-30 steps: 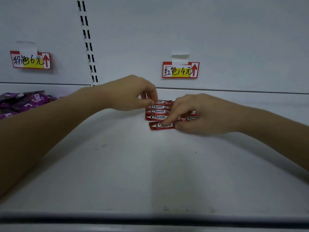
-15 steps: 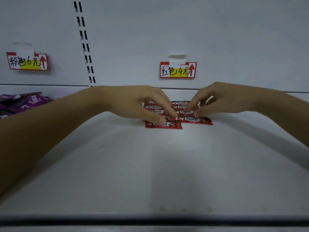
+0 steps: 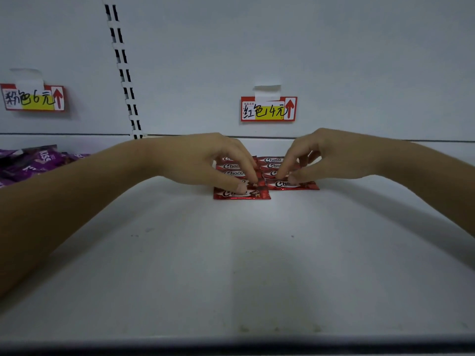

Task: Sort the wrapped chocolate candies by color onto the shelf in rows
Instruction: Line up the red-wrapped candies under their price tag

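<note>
Progress: red candies (image 3: 272, 159) laid in two columns under red tag (image 3: 268, 109), front pair not yet squared.
L hand (image 3: 205, 160), fingers bent down, thumb + forefinger tips pinch front-L candy (image 3: 241, 194), which sits fwd of its neighbour. R hand (image 3: 334, 155), fingers curled too, tips pinch front-R candy (image 3: 293, 185). Other reds lie flat behind, touching, at back-centre of shelf (image 3: 231, 265). Purple candies (image 3: 38, 160) at far L look heaped, not rowed. Judged: reds approx done bar aligning; purples left to do.
</note>
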The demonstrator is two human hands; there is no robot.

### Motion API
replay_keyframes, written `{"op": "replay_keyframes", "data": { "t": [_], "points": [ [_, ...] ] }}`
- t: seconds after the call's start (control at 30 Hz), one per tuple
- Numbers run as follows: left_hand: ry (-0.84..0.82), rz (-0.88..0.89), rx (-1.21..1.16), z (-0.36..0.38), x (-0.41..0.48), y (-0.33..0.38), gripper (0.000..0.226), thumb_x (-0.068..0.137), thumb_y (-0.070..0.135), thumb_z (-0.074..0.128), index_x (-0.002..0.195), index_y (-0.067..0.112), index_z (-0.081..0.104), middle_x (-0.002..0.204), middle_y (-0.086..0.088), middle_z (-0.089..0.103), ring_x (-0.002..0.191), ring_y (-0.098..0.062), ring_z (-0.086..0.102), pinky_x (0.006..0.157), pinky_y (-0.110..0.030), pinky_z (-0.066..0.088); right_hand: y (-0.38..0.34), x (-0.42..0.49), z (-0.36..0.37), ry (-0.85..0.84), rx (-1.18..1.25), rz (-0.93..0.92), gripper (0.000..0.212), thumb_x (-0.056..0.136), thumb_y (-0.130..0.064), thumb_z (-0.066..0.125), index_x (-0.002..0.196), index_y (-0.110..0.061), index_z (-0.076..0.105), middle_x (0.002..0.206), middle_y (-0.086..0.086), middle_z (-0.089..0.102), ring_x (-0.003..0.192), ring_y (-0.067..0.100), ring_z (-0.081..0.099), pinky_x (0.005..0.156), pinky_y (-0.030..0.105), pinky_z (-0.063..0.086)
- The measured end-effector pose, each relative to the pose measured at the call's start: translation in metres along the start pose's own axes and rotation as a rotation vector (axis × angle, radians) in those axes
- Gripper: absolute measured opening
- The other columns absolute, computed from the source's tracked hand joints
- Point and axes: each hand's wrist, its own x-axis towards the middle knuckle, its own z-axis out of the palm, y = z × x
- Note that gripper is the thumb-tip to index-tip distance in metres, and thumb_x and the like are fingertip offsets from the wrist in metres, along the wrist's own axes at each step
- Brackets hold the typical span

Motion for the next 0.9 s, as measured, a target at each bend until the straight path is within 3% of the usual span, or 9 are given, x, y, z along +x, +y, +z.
{"op": "replay_keyframes", "data": {
  "t": [0.17, 0.33, 0.43, 0.57, 0.7, 0.77, 0.8, 0.9],
  "points": [
    [0.054, -0.159, 0.090, 0.001, 0.003, -0.007, 0.055, 0.071, 0.066, 0.045, 0.116, 0.039, 0.062, 0.125, 0.017, 0.055, 0.116, -0.002, 0.048, 0.102, -0.031, 0.040, 0.005, 0.000, -0.003, 0.038, -0.114, 0.063, 0.018, 0.083, -0.031, 0.066, 0.100, -0.034, 0.072, 0.097, -0.015, 0.064, 0.093, 0.008, 0.057, 0.089, 0.026, 0.045],
    [0.029, -0.186, 0.106, 0.006, 0.004, -0.010, 0.044, 0.082, 0.058, 0.047, 0.117, 0.035, 0.063, 0.122, 0.016, 0.056, 0.113, -0.003, 0.050, 0.097, -0.025, 0.041, 0.009, 0.002, 0.001, 0.021, -0.108, 0.087, 0.016, 0.084, -0.032, 0.065, 0.098, -0.035, 0.072, 0.100, -0.014, 0.065, 0.095, 0.004, 0.059, 0.092, 0.024, 0.045],
    [0.099, -0.202, 0.073, 0.007, 0.005, -0.011, 0.052, 0.084, 0.059, 0.039, 0.123, 0.031, 0.059, 0.128, 0.011, 0.053, 0.118, -0.005, 0.048, 0.100, -0.024, 0.037, 0.011, 0.004, -0.001, 0.059, -0.169, 0.091, 0.023, 0.088, -0.035, 0.058, 0.110, -0.035, 0.066, 0.111, -0.013, 0.058, 0.101, 0.002, 0.055, 0.096, 0.028, 0.042],
    [0.113, -0.201, 0.112, 0.013, 0.009, -0.017, 0.048, 0.099, 0.039, 0.031, 0.128, 0.009, 0.055, 0.131, -0.007, 0.054, 0.120, -0.016, 0.046, 0.084, -0.012, 0.030, 0.019, 0.005, 0.008, 0.033, -0.221, 0.126, 0.034, 0.094, -0.034, 0.051, 0.128, -0.033, 0.054, 0.132, -0.013, 0.051, 0.120, 0.005, 0.045, 0.096, 0.018, 0.030],
    [0.101, -0.251, 0.038, 0.016, 0.012, -0.023, 0.050, 0.099, 0.044, 0.026, 0.128, 0.016, 0.055, 0.125, 0.006, 0.056, 0.110, -0.008, 0.050, 0.076, 0.003, 0.031, 0.018, 0.005, 0.009, 0.076, -0.199, 0.113, 0.029, 0.096, -0.031, 0.047, 0.123, -0.035, 0.056, 0.125, -0.015, 0.054, 0.116, 0.005, 0.047, 0.091, 0.018, 0.031],
    [0.156, -0.213, 0.062, 0.014, 0.012, -0.022, 0.050, 0.100, 0.041, 0.027, 0.124, 0.008, 0.057, 0.121, -0.001, 0.060, 0.109, -0.015, 0.054, 0.078, -0.003, 0.037, 0.018, 0.007, 0.006, 0.123, -0.199, 0.084, 0.029, 0.097, -0.029, 0.047, 0.123, -0.034, 0.056, 0.126, -0.014, 0.053, 0.116, 0.004, 0.045, 0.095, 0.021, 0.031],
    [0.186, -0.186, 0.118, 0.012, 0.012, -0.023, 0.052, 0.101, 0.042, 0.027, 0.123, 0.005, 0.057, 0.120, -0.007, 0.060, 0.110, -0.020, 0.054, 0.085, -0.013, 0.039, 0.018, 0.008, 0.005, 0.142, -0.218, 0.073, 0.030, 0.097, -0.028, 0.047, 0.125, -0.032, 0.055, 0.128, -0.012, 0.052, 0.117, 0.004, 0.044, 0.096, 0.021, 0.030],
    [0.249, -0.173, 0.407, 0.007, 0.013, -0.031, 0.057, 0.097, 0.052, 0.024, 0.131, 0.014, 0.051, 0.133, -0.006, 0.052, 0.121, -0.020, 0.047, 0.101, -0.036, 0.038, 0.018, 0.011, 0.007, 0.207, -0.285, 0.030, 0.035, 0.097, -0.029, 0.046, 0.131, -0.027, 0.051, 0.134, -0.004, 0.052, 0.121, 0.011, 0.044, 0.098, 0.026, 0.031]
  ]
}}
